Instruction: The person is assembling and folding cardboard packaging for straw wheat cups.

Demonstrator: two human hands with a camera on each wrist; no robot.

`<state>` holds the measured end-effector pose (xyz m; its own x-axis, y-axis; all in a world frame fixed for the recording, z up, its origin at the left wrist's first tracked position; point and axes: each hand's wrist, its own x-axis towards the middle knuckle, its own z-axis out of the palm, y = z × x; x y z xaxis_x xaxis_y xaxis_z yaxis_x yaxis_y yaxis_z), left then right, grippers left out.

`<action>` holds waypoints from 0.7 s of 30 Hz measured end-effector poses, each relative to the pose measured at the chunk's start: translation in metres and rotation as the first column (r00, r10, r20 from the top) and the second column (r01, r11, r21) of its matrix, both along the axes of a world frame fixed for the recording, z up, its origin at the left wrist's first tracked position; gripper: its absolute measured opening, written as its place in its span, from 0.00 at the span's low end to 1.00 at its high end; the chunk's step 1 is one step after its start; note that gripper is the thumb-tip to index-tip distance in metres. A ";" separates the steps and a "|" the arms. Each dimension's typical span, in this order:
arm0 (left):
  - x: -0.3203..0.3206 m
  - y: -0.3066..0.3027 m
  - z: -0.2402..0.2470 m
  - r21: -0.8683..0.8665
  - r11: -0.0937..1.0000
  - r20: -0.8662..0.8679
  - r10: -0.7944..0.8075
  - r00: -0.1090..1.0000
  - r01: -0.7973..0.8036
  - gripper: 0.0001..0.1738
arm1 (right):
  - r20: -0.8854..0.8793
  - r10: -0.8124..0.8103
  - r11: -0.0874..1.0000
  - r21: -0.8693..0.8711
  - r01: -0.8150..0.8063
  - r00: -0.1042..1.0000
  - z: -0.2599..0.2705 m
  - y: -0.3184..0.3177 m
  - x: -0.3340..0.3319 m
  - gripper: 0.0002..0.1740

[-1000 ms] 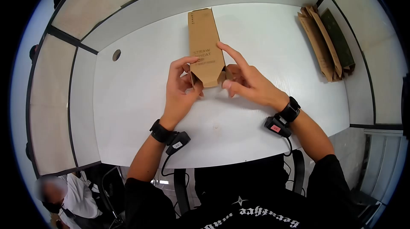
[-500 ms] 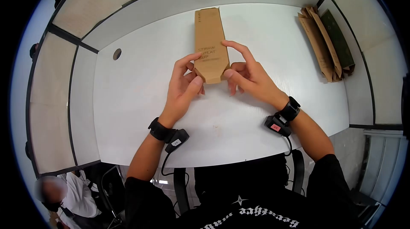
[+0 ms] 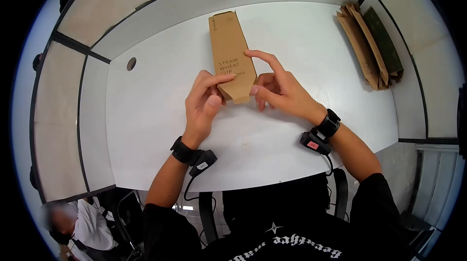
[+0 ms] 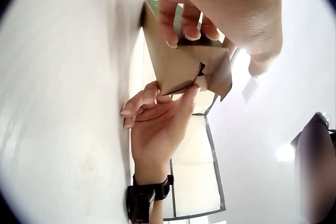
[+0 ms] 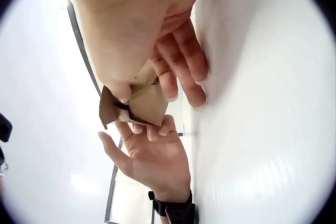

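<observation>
A long brown cardboard box (image 3: 227,42) printed "STRAW WHEAT CUP" slants between both hands, its near end angled with a tongue flap (image 3: 241,97). My left hand (image 3: 199,105) holds its left side, index finger across the top and thumb raised off it; in the left wrist view the other fingers of the left hand (image 4: 226,8) lie against the box (image 4: 173,66). My right hand (image 3: 289,93) has its index finger at the right edge and thumb at the near corner. The right wrist view shows the right thumb (image 5: 119,90) on a partly raised flap (image 5: 107,109).
Folded brown cardboard pieces (image 3: 362,49) and a dark green one (image 3: 384,47) stand at the right of the white table (image 3: 151,129), near the partition. A round hole (image 3: 131,64) is at the left. Another person (image 3: 92,227) sits beyond the lower left.
The near-end flaps have folded inward since the earliest frame. Since the middle frame, the box has swung left, the left thumb has lifted away and the left index finger reaches further across the top.
</observation>
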<state>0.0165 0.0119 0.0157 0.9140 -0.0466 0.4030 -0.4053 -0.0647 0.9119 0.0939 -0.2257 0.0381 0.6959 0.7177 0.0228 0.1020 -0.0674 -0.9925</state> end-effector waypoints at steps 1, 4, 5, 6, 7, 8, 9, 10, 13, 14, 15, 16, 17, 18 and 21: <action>0.003 0.002 -0.003 0.092 0.995 0.073 0.026 0.997 -0.033 0.28 | -0.001 0.004 1.000 -0.010 -0.004 1.000 0.001 0.000 0.000 0.41; 0.001 -0.008 0.000 0.141 0.984 0.091 0.096 0.991 -0.108 0.24 | -0.004 0.009 1.000 -0.007 -0.009 1.000 -0.001 0.000 0.000 0.41; 0.001 -0.011 0.001 0.183 0.973 0.096 0.126 0.987 -0.142 0.24 | -0.006 0.007 1.000 0.001 -0.007 1.000 -0.002 0.000 0.000 0.41; 0.000 -0.012 0.001 0.166 0.973 0.053 0.153 0.987 -0.159 0.23 | -0.009 0.013 1.000 -0.002 -0.013 1.000 -0.002 0.000 0.000 0.41; 0.000 -0.014 0.001 0.152 0.972 0.010 0.179 0.984 -0.178 0.24 | -0.011 0.020 1.000 -0.005 -0.020 1.000 -0.001 0.000 0.000 0.41; -0.001 -0.014 0.001 0.139 0.970 -0.033 0.205 0.978 -0.199 0.25 | -0.014 0.027 1.000 -0.007 -0.027 1.000 -0.002 0.000 -0.001 0.41; -0.001 -0.014 0.000 0.146 0.971 -0.014 0.195 0.981 -0.190 0.25 | -0.008 0.028 1.000 0.004 -0.028 1.000 -0.003 0.000 -0.001 0.41; 0.000 -0.014 0.000 0.152 0.971 0.004 0.184 0.983 -0.182 0.25 | -0.003 0.029 0.999 0.015 -0.029 1.000 -0.004 0.000 0.000 0.41; 0.002 -0.012 -0.002 0.167 0.970 0.039 0.171 0.984 -0.176 0.25 | -0.003 0.036 0.999 0.019 -0.036 0.999 -0.005 0.000 0.000 0.42; 0.002 -0.011 -0.003 0.170 0.969 0.048 0.171 0.984 -0.177 0.25 | -0.006 0.041 0.999 0.014 -0.040 0.999 -0.005 0.000 0.000 0.42; 0.002 -0.012 -0.003 0.181 0.966 0.063 0.177 0.982 -0.186 0.25 | -0.005 0.041 0.999 0.018 -0.041 0.999 -0.006 0.000 0.000 0.42; 0.002 -0.012 -0.003 0.193 0.962 0.079 0.183 0.980 -0.195 0.25 | -0.004 0.042 0.999 0.022 -0.042 0.999 -0.008 0.001 0.001 0.42; 0.002 -0.012 -0.003 0.204 0.957 0.094 0.190 0.977 -0.206 0.25 | -0.003 0.044 0.999 0.026 -0.044 0.999 -0.009 0.001 0.001 0.43; 0.002 -0.012 -0.003 0.207 0.955 0.100 0.196 0.976 -0.213 0.25 | -0.006 0.048 0.999 0.026 -0.048 0.999 -0.008 0.001 0.001 0.43; 0.002 -0.011 -0.004 0.192 0.956 0.097 0.206 0.974 -0.222 0.24 | -0.020 0.060 0.998 0.020 -0.059 0.998 -0.004 0.001 -0.001 0.44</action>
